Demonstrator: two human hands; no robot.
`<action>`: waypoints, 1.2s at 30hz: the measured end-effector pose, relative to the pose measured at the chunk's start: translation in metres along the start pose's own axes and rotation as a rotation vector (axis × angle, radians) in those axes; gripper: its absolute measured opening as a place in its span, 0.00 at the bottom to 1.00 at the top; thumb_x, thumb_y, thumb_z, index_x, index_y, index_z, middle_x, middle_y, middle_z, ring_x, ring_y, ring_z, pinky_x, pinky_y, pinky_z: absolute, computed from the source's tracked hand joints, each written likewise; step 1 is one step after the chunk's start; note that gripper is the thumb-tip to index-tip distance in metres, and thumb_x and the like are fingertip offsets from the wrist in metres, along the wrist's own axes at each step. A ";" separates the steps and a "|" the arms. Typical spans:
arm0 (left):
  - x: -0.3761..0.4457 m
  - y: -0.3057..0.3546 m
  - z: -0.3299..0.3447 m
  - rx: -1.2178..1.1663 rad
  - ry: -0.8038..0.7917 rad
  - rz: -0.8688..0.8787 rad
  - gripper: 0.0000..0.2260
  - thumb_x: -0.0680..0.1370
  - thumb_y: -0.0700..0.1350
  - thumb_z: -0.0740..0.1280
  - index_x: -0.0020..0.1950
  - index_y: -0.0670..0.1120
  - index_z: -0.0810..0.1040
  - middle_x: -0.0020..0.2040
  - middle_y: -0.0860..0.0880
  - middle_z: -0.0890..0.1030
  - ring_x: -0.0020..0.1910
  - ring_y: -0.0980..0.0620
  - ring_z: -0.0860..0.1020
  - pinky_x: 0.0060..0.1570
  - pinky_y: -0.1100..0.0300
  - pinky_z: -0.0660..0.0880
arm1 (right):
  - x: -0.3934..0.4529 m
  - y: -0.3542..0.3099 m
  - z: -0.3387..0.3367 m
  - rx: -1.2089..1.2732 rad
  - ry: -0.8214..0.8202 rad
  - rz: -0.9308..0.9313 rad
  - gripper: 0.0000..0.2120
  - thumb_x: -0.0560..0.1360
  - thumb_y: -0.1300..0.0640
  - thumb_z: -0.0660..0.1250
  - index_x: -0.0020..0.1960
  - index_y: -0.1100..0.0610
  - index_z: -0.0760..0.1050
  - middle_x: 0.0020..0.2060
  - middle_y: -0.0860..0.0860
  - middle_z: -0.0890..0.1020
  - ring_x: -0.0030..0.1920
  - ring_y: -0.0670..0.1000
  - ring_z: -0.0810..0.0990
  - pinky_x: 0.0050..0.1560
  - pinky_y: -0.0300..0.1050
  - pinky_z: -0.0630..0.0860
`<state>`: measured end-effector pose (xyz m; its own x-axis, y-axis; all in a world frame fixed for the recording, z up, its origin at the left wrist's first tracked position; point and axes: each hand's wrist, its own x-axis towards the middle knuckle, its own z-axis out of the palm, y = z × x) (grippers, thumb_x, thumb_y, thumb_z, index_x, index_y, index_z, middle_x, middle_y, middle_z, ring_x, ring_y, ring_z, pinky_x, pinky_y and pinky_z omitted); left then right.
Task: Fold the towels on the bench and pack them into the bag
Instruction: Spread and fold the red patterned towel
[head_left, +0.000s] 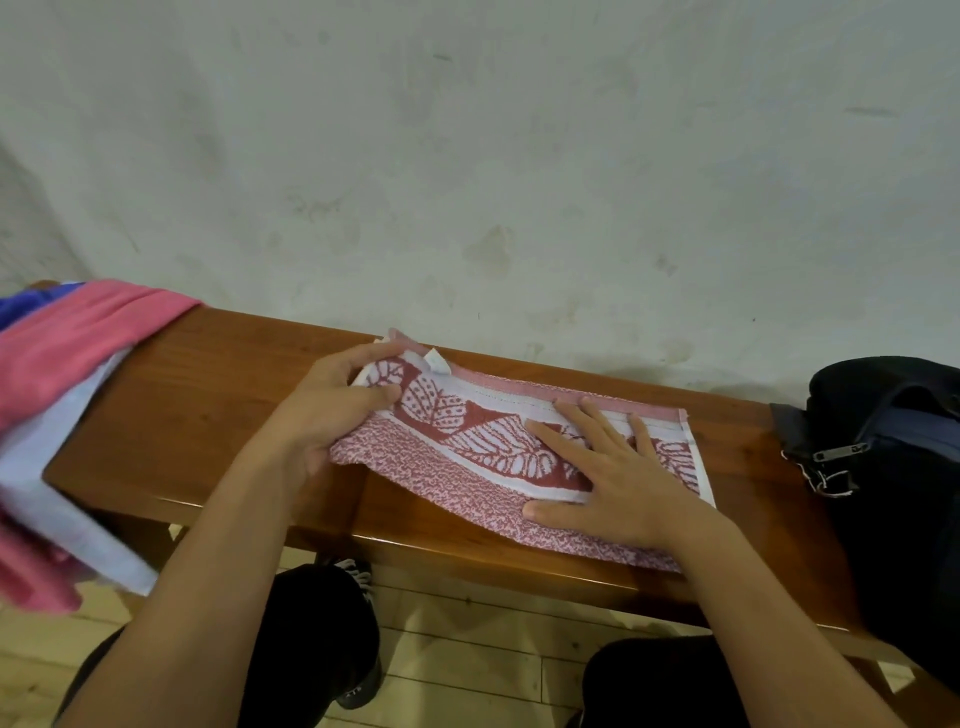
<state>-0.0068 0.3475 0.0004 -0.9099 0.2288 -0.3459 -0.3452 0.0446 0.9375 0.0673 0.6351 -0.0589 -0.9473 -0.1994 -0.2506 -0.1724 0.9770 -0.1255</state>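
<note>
A red and white towel with a leaf pattern (467, 431) lies folded on the brown wooden bench (197, 405). My left hand (332, 405) grips the towel's left end, fingers curled round the lifted edge. My right hand (608, 473) lies flat on the right half of the towel, fingers spread and pressing it down. A dark bag (893, 467) with an open zip stands on the bench's right end, just beyond the towel.
A pile of towels, pink (72, 338), light blue (57, 467) and dark blue (21, 306), hangs over the bench's left end. A pale wall (467, 156) runs directly behind the bench. My knees and a wooden floor (467, 649) show below the front edge.
</note>
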 end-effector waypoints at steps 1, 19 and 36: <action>-0.001 0.001 0.000 -0.068 -0.004 0.009 0.19 0.77 0.36 0.68 0.64 0.56 0.79 0.58 0.44 0.80 0.49 0.46 0.84 0.37 0.57 0.81 | 0.001 -0.002 0.000 -0.002 0.002 0.002 0.46 0.60 0.14 0.38 0.73 0.28 0.29 0.77 0.39 0.30 0.75 0.46 0.26 0.74 0.63 0.27; -0.024 0.013 0.054 -0.729 -0.295 0.128 0.23 0.74 0.37 0.66 0.69 0.47 0.76 0.63 0.40 0.80 0.57 0.45 0.81 0.57 0.53 0.78 | 0.041 -0.074 0.007 -0.030 0.065 -0.011 0.49 0.64 0.16 0.45 0.77 0.35 0.34 0.78 0.46 0.31 0.76 0.52 0.26 0.71 0.72 0.33; -0.018 0.009 0.072 -0.405 -0.303 0.076 0.28 0.71 0.34 0.69 0.70 0.53 0.75 0.62 0.42 0.79 0.56 0.41 0.82 0.52 0.47 0.81 | 0.003 -0.019 -0.006 -0.017 0.297 0.138 0.38 0.73 0.26 0.30 0.80 0.38 0.43 0.79 0.43 0.41 0.78 0.44 0.35 0.75 0.66 0.32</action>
<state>0.0229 0.4139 0.0176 -0.8490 0.4914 -0.1940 -0.3965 -0.3500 0.8487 0.0662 0.6168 -0.0511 -0.9989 -0.0368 0.0272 -0.0392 0.9948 -0.0936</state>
